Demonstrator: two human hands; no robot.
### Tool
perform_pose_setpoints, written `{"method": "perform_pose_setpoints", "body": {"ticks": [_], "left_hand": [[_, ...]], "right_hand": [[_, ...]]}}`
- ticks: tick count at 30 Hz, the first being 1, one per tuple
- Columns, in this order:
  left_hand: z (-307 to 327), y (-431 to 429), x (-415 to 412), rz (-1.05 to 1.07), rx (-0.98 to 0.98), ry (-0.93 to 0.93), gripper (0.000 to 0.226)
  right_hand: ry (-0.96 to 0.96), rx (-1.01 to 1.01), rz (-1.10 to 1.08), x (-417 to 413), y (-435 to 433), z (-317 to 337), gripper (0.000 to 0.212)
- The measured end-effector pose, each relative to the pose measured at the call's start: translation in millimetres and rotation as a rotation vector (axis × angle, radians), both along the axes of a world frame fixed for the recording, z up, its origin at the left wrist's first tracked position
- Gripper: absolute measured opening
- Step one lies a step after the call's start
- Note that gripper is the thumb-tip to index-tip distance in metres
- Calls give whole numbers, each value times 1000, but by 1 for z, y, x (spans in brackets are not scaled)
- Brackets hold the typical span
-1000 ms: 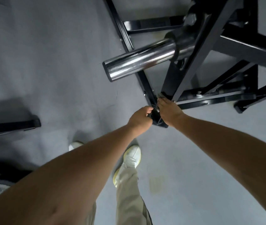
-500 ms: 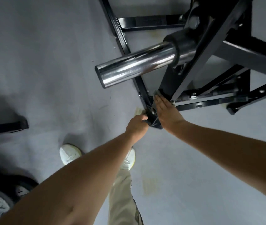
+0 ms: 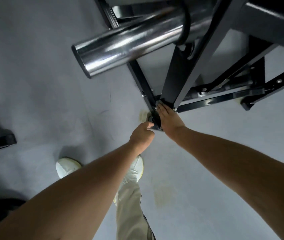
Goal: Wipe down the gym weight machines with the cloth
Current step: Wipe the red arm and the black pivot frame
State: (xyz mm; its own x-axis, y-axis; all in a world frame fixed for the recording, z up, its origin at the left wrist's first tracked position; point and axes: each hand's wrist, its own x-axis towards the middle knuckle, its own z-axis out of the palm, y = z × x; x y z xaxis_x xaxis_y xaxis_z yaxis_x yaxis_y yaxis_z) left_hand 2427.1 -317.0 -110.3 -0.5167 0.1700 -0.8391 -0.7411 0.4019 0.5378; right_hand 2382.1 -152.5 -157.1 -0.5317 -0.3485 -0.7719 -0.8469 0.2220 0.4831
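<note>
Bending low, we pinch what seems a soft, limp dark cloth (image 3: 153,122) in our curled left hand (image 3: 142,135), our flat, straight-fingered right hand (image 3: 169,119) at one o'clock pressing the rigid machine frame (image 3: 177,75).

Reaching forward and down with both bare arms, nearly straight, converging so that the hands sit just beside each other. Gripping with the left hand (image 3: 142,135), knuckles up, fingers curled under and thumb forward on a dark cloth (image 3: 152,122). Pressing flat with the right hand (image 3: 169,118), fingers straight and together, pointing away, wrist slightly bent
</note>
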Motion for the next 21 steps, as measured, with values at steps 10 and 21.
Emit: {"method": "perform_pose_setpoints", "body": {"ticks": [10,21], "left_hand": [[154,-5,-51,33,35,133,47],[289,-81,3,112,71,252,54]], "right_hand": [[68,-242,-77,-58,-10,200,67],[-59,-1556,-1774,42,-103,342,41]]}}
